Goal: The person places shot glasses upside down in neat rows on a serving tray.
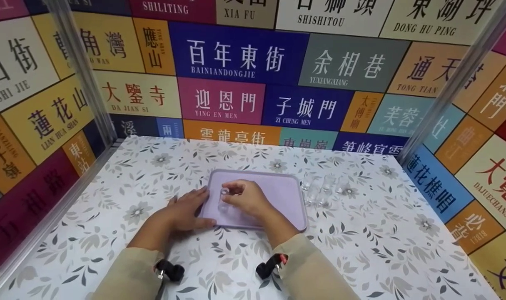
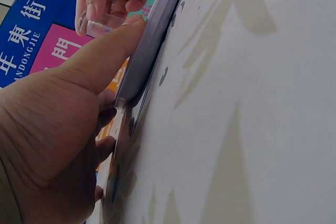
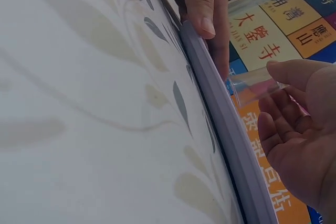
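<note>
A pale purple tray (image 1: 273, 196) lies on the table. Over its left part my right hand (image 1: 250, 198) pinches a small clear glass (image 1: 223, 204) between thumb and fingers. In the right wrist view the clear glass (image 3: 252, 86) is close to the tray's surface; whether it touches cannot be told. My left hand (image 1: 184, 213) rests at the tray's near left corner, fingers extended along the left edge and thumb at the near edge. The left wrist view has the left thumb (image 2: 100, 59) lying across the tray's rim (image 2: 144, 59).
Several more small clear glasses (image 1: 322, 189) stand grouped just right of the tray. A white tablecloth (image 1: 153, 183) with grey flowers and leaves covers the table. Panels with coloured street-name signs (image 1: 240, 52) enclose the back and sides, with clear corner posts (image 1: 457, 79).
</note>
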`<state>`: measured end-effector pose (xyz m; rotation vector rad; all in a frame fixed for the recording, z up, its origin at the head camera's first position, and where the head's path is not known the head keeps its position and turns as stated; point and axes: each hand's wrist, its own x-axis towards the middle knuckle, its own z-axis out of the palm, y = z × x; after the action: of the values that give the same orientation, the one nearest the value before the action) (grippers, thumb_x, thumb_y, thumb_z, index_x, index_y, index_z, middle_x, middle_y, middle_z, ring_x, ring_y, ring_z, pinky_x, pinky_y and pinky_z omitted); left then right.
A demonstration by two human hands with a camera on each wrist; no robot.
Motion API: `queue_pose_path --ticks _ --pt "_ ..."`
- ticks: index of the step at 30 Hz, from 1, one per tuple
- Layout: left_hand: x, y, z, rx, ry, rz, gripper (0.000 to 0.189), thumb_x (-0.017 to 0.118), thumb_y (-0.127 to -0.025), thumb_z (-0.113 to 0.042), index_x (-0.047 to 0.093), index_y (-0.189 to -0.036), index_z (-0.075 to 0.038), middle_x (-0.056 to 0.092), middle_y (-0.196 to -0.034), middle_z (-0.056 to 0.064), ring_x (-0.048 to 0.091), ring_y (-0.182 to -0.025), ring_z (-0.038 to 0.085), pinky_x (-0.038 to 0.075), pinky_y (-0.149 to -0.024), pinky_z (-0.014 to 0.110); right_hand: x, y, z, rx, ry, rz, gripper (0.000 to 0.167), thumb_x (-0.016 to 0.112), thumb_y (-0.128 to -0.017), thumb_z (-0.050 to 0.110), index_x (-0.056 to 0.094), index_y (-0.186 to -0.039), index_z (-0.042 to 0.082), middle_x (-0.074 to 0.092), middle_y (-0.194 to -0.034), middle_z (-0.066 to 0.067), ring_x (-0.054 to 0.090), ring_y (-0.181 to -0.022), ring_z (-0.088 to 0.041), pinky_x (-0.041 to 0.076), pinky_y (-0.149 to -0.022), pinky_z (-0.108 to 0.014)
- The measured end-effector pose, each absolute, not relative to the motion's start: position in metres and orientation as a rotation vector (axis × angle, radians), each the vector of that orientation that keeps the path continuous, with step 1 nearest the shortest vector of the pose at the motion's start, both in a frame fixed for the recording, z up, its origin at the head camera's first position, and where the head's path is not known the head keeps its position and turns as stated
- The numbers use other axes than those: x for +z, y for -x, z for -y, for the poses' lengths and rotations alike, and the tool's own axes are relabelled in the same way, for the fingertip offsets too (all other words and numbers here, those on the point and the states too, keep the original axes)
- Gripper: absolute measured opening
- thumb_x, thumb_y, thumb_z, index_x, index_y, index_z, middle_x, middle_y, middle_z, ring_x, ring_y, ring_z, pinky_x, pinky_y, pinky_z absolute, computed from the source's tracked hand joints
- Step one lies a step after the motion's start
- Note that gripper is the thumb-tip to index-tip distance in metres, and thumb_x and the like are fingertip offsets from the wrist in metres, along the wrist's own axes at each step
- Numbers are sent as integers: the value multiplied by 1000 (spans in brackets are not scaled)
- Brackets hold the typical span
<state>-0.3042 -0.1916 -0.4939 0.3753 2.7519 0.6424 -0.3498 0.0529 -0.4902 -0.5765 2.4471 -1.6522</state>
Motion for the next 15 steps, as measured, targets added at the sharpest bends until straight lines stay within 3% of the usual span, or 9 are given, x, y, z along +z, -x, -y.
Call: queue_pose_path --ticks 15 --pt "-491 302 193 650 -401 -2752 112 72 -87 -76 21 -173 -25 13 -183 -3 11 -170 34 -1 -132 76 -498 348 -53 -1633 589 -2400 42 86 -88 12 76 -128 3 79 -116 -10 71 -101 -15 59 -87 -22"
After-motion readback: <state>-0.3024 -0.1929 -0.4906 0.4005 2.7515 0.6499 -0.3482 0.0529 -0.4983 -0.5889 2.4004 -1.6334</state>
